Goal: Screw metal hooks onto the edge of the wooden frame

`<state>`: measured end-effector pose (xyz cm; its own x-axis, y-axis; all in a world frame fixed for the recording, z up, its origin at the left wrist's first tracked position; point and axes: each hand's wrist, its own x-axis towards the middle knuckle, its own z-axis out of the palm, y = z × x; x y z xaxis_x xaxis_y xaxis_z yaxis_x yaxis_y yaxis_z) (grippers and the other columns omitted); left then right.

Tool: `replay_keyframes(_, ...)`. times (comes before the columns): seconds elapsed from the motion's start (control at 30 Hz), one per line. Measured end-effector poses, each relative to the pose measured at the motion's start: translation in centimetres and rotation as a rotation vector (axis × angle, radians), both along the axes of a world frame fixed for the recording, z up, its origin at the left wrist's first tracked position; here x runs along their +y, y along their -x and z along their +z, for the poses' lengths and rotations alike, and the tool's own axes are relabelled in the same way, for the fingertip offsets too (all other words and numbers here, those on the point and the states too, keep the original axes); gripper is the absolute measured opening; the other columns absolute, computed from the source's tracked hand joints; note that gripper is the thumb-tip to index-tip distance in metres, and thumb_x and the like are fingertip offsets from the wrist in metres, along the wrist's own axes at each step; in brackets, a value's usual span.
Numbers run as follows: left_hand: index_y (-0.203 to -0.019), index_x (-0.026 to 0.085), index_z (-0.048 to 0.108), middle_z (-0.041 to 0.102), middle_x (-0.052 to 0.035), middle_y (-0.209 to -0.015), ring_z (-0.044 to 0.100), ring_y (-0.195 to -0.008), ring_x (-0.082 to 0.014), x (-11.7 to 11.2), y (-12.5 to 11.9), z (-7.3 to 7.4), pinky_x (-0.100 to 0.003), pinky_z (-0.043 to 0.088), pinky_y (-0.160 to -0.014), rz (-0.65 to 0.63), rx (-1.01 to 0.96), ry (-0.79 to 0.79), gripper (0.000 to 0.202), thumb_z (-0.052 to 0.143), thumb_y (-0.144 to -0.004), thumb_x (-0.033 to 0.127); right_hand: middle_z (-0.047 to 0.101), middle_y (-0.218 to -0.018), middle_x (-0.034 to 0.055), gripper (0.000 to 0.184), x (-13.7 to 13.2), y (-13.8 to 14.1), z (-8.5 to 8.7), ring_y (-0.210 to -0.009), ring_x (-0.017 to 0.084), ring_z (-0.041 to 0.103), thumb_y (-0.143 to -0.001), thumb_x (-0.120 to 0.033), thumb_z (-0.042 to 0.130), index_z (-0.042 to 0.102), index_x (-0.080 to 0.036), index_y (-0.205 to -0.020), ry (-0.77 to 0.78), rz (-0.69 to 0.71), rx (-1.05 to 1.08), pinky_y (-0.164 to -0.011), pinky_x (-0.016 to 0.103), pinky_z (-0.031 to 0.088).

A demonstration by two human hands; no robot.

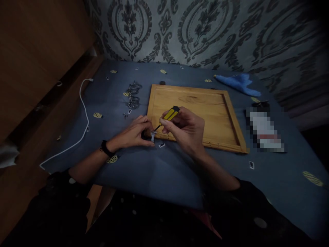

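Observation:
A screwdriver [170, 114] with a yellow and black handle is pinched in my right hand [189, 128]. Its shaft slants down to the left, and its tip meets a small silvery metal fitting [153, 136]. That fitting sits at the near left corner of a framed wooden panel [195, 106] lying flat. My left hand [135, 133] steadies the fitting between thumb and fingers, against the panel's edge; some of its fingertips are hidden. Whether a screw is under the tip is too small to tell.
More metal fittings [133, 97] and loose screws [125, 116] lie left of the panel. A white cable [86, 113] curves along the left side. A blue cloth [239, 83] is at the back right, with a blurred packet [266, 132] nearer. The patterned blue sheet [167, 178] lies beneath.

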<state>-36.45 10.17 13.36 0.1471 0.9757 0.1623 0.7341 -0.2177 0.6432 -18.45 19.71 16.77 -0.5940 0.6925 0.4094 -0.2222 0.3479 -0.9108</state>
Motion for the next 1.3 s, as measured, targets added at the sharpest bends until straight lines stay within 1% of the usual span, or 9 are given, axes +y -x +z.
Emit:
replay_keyframes(0.13,-0.096,0.019,0.063,0.058,-0.0055,-0.106,0.053,-0.105,-0.0255,0.0,-0.1,0.1,-0.038,0.044,-0.093,-0.001,0.006,0.003,0.044,0.085,-0.077,0.052,0.066,-0.077,-0.0055,0.022,0.0,-0.2,0.2,-0.05,0.009,0.06,-0.084,-0.035,0.082,0.063,-0.025,-0.085,-0.077,-0.154,0.084,-0.047,0.024,0.054)
replay_keyframes(0.2,-0.097,0.018,0.063,0.058,-0.0059,-0.107,0.054,-0.106,-0.0261,0.0,-0.1,0.1,-0.038,0.044,-0.092,-0.001,0.008,0.001,0.045,0.085,-0.077,0.051,0.065,-0.074,-0.006,0.021,0.2,-0.3,0.4,-0.049,0.009,0.06,-0.085,-0.032,0.081,0.061,-0.025,-0.084,-0.111,-0.17,0.073,-0.046,0.024,0.053)
replay_keyframes(0.33,-0.094,0.018,0.063,0.059,-0.0061,-0.106,0.055,-0.105,-0.0261,0.0,0.0,-0.1,-0.038,0.045,-0.092,0.005,0.013,-0.008,0.045,0.086,-0.076,0.053,0.061,-0.068,-0.0082,0.024,0.5,-0.3,0.3,-0.047,0.008,0.059,-0.083,-0.033,0.083,0.06,-0.024,-0.082,-0.104,-0.105,0.032,-0.045,0.023,0.053)
replay_keyframes(0.57,-0.094,0.018,0.063,0.058,-0.0067,-0.108,0.054,-0.105,-0.0258,0.1,0.0,-0.1,-0.039,0.045,-0.093,-0.006,0.006,-0.013,0.045,0.085,-0.077,0.054,0.063,-0.075,-0.0077,0.024,0.3,0.0,-0.2,-0.049,0.007,0.058,-0.084,-0.036,0.082,0.061,-0.024,-0.087,-0.055,-0.044,0.029,-0.045,0.021,0.054)
replay_keyframes(0.83,-0.096,0.019,0.063,0.058,-0.0062,-0.108,0.053,-0.107,-0.0257,0.0,0.0,0.0,-0.038,0.045,-0.093,0.003,-0.004,0.017,0.048,0.081,-0.078,0.059,0.064,-0.074,-0.0077,0.029,0.3,0.2,-0.3,-0.048,0.007,0.058,-0.081,-0.041,0.084,0.062,-0.024,-0.087,-0.001,-0.014,0.036,-0.045,0.02,0.053)
replay_keyframes(0.93,-0.096,0.019,0.063,0.058,-0.0062,-0.108,0.053,-0.107,-0.0258,0.0,0.0,0.1,-0.038,0.044,-0.093,-0.006,-0.008,0.01,0.048,0.081,-0.078,0.059,0.066,-0.077,-0.0061,0.027,0.5,0.0,0.1,-0.05,0.007,0.059,-0.081,-0.039,0.085,0.065,-0.023,-0.09,0.009,0.046,0.014,-0.049,0.022,0.055)
replay_keyframes(1.03,-0.094,0.019,0.063,0.058,-0.0059,-0.106,0.052,-0.104,-0.0254,0.0,-0.1,0.3,-0.038,0.044,-0.091,-0.013,-0.014,0.016,0.044,0.081,-0.079,0.057,0.067,-0.08,-0.003,0.025,0.8,-0.4,0.8,-0.056,0.009,0.064,-0.086,-0.042,0.08,0.069,-0.022,-0.093,-0.035,0.143,-0.073,-0.056,0.025,0.057)
replay_keyframes(1.13,-0.091,0.019,0.063,0.058,-0.0055,-0.104,0.052,-0.103,-0.0251,0.0,-0.2,0.5,-0.037,0.044,-0.091,-0.002,-0.003,0.03,0.043,0.081,-0.079,0.056,0.065,-0.08,-0.0016,0.024,1.1,-0.6,1.0,-0.061,0.01,0.066,-0.089,-0.043,0.077,0.07,-0.02,-0.087,-0.084,0.205,-0.104,-0.058,0.025,0.056)
replay_keyframes(1.3,-0.092,0.018,0.064,0.058,-0.0049,-0.101,0.051,-0.099,-0.0237,0.0,-0.2,0.6,-0.036,0.043,-0.092,-0.007,0.012,0.042,0.043,0.081,-0.079,0.056,0.066,-0.071,-0.004,0.023,1.1,-0.4,0.4,-0.056,0.01,0.066,-0.086,-0.038,0.081,0.068,-0.02,-0.084,-0.039,0.184,-0.043,-0.056,0.023,0.054)
